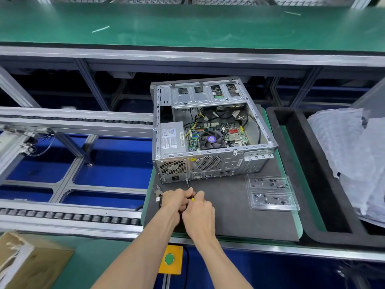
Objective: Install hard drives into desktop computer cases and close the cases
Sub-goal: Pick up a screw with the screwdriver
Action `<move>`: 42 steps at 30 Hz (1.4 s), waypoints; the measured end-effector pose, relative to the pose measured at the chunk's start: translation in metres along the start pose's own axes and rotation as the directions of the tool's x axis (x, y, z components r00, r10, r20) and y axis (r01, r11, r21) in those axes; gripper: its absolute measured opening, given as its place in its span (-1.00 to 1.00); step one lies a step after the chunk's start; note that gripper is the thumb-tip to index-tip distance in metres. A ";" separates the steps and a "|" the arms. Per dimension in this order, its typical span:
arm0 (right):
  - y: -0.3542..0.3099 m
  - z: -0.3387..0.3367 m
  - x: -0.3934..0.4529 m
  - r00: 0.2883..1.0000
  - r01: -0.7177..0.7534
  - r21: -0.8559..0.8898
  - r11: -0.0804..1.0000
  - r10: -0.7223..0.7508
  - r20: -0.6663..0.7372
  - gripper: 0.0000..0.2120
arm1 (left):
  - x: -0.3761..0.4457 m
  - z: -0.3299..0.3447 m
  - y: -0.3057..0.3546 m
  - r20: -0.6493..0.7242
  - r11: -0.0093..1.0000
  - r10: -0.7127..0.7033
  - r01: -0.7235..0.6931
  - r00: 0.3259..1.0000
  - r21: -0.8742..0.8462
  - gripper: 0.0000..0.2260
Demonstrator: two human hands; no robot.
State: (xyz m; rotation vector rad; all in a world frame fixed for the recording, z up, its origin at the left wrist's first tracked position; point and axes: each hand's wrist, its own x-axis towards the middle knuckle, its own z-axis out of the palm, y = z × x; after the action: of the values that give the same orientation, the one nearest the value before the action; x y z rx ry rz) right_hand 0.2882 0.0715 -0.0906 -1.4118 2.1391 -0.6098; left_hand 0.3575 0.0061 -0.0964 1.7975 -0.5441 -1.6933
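Head view: desktop case (210,130) on its side on grey mat (229,205), open face up, rear panel toward wearer, long axis running away. Screwdriver (190,191) just before rear panel, shaft aimed at its lower edge, tip touching or not: cannot tell. Left hand (176,200) and right hand (200,211) both curled round yellow handle. Clear screw tray (270,192) right of hands, near rear panel.
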 end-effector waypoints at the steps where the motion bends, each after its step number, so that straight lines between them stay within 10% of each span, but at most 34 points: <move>1: -0.001 -0.001 0.002 0.997 -0.083 0.122 0.989 0.083 0.007 -0.90 | 0.000 0.000 0.000 0.002 1.000 -0.007 0.007 1.000 0.009 -0.86; 4: 0.001 -0.004 0.006 0.968 -0.247 0.427 0.870 0.245 0.061 -0.90 | -0.001 -0.001 0.000 0.004 1.000 -0.012 0.012 1.000 0.025 -0.86; 9: -0.003 0.003 -0.003 0.999 0.008 0.029 1.000 -0.007 -0.047 -0.90 | 0.000 -0.001 0.001 0.019 1.000 -0.012 0.012 1.000 -0.017 -0.84; 14: -0.002 -0.004 0.005 0.967 -0.248 0.441 0.863 0.247 0.060 -0.88 | -0.001 -0.002 0.001 0.019 1.000 -0.016 0.016 1.000 0.005 -0.87; 20: -0.006 0.001 -0.004 1.000 0.017 -0.053 0.998 -0.018 -0.014 -0.89 | 0.003 -0.002 0.000 0.035 0.999 -0.020 0.022 0.999 -0.047 -0.84; 25: -0.004 -0.011 0.010 0.939 -0.343 0.511 0.788 0.301 0.165 -0.86 | 0.004 -0.004 0.000 0.023 1.000 -0.025 0.025 0.999 0.011 -0.85; 31: -0.008 -0.005 0.000 0.999 -0.032 -0.109 0.994 0.035 0.020 -0.80 | 0.006 -0.001 -0.001 0.031 0.998 -0.010 0.012 0.999 -0.057 -0.84; 37: -0.005 -0.011 0.009 0.917 -0.397 0.558 0.729 0.338 0.211 -0.71 | 0.004 -0.003 -0.001 -0.004 1.000 -0.009 0.009 1.000 -0.017 -0.77; 42: -0.005 -0.005 0.001 1.000 0.000 -0.111 0.994 0.001 0.010 -0.81 | 0.007 0.001 -0.004 -0.017 0.999 0.021 -0.021 1.000 -0.047 -0.78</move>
State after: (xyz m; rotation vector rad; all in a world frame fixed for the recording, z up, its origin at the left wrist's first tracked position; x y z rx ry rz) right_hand 0.2883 0.0694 -0.0843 -1.4694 2.1951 -0.4885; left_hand 0.3569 0.0044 -0.1048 1.7652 -0.5102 -1.6619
